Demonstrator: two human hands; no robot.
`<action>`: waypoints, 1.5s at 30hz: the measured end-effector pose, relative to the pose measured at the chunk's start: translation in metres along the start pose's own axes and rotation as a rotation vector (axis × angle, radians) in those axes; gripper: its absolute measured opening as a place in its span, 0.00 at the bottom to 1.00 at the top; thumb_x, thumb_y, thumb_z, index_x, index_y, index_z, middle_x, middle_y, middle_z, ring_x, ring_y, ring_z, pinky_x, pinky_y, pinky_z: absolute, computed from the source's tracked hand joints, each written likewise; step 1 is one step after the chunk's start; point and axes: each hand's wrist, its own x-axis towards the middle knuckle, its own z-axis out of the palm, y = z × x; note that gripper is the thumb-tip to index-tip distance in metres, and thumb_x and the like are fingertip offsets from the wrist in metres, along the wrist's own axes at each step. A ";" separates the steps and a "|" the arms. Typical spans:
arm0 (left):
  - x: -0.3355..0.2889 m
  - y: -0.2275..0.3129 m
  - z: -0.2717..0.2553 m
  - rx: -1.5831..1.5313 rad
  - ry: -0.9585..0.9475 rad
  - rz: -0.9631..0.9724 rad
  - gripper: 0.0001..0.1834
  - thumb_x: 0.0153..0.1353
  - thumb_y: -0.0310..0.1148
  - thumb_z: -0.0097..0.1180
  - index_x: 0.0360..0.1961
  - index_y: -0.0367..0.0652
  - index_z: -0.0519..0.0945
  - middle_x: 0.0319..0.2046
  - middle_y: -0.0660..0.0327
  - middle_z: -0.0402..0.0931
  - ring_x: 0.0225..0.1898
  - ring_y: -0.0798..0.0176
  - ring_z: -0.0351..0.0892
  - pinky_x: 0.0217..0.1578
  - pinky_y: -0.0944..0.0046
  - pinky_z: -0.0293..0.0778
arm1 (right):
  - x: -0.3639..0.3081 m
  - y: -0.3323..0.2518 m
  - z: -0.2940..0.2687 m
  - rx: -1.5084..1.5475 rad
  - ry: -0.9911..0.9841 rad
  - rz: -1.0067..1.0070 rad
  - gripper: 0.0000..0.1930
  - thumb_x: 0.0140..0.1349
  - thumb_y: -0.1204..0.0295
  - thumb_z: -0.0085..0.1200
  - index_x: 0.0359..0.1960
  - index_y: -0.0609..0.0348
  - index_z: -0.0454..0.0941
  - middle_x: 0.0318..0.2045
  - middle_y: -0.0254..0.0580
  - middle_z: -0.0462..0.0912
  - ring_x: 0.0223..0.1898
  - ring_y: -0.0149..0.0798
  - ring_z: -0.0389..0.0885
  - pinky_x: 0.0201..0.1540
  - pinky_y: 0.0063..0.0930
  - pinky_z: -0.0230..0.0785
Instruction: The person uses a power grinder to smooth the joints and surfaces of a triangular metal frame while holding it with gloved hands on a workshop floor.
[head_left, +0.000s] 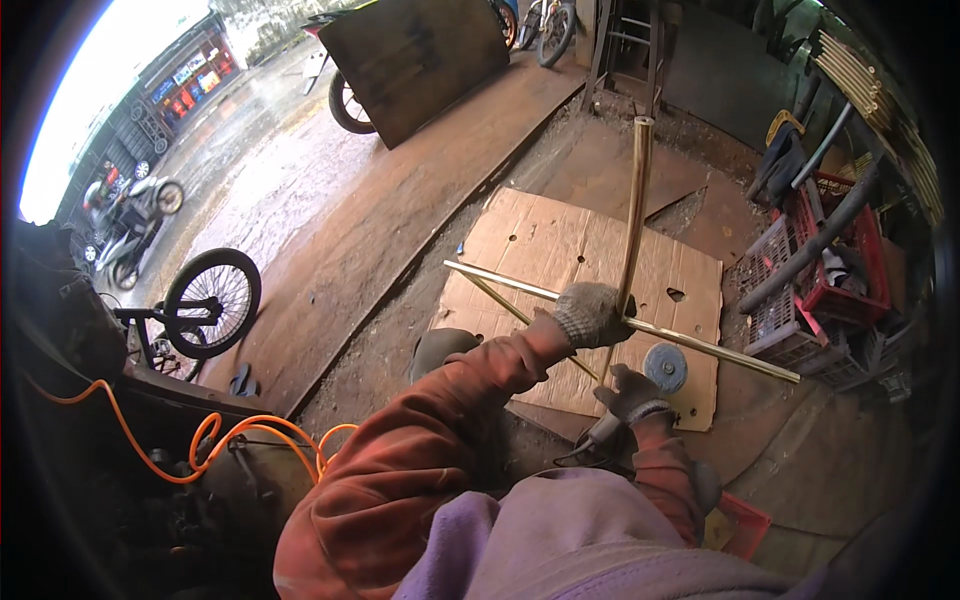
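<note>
My left hand (590, 314), in a pale knitted glove, is closed around the joint of a frame of brass-coloured metal tubes. One long tube (637, 210) of it stands up away from me, while a crosspiece (715, 352) stretches to the right over a flat cardboard sheet (560, 225). My right hand (634, 394), in a darker glove, has its fingers curled over what looks like an angle grinder (604, 432). A round grey-blue disc (665, 368) shows just right of that hand. The fingers partly hide the tool, and a thin tube end comes close to them.
Red and grey plastic crates (845, 255) stand at the right, below a bundle of brass-coloured tubes (870, 95). An orange hose (205, 440) loops at the lower left, near a bicycle wheel (212, 303). A brown board (415, 62) leans against a motorbike at the back.
</note>
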 end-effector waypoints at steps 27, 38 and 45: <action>-0.001 -0.002 0.001 0.008 0.011 -0.005 0.14 0.54 0.49 0.62 0.36 0.54 0.84 0.28 0.55 0.83 0.32 0.46 0.84 0.33 0.48 0.79 | 0.000 -0.001 0.000 -0.012 -0.017 -0.006 0.31 0.57 0.47 0.58 0.52 0.61 0.75 0.46 0.60 0.83 0.50 0.59 0.81 0.54 0.48 0.73; -0.001 0.000 -0.002 -0.006 0.003 -0.008 0.13 0.55 0.49 0.61 0.36 0.55 0.84 0.29 0.56 0.83 0.33 0.47 0.85 0.34 0.49 0.79 | 0.000 -0.004 -0.002 -0.029 -0.041 0.017 0.31 0.58 0.46 0.57 0.52 0.61 0.74 0.47 0.61 0.82 0.51 0.59 0.81 0.54 0.47 0.72; -0.002 -0.003 0.000 0.010 -0.017 -0.027 0.14 0.55 0.49 0.61 0.36 0.55 0.85 0.29 0.56 0.84 0.33 0.47 0.85 0.34 0.49 0.79 | 0.001 -0.005 -0.001 -0.032 -0.061 0.014 0.31 0.58 0.46 0.57 0.52 0.62 0.74 0.48 0.60 0.82 0.51 0.59 0.81 0.54 0.47 0.72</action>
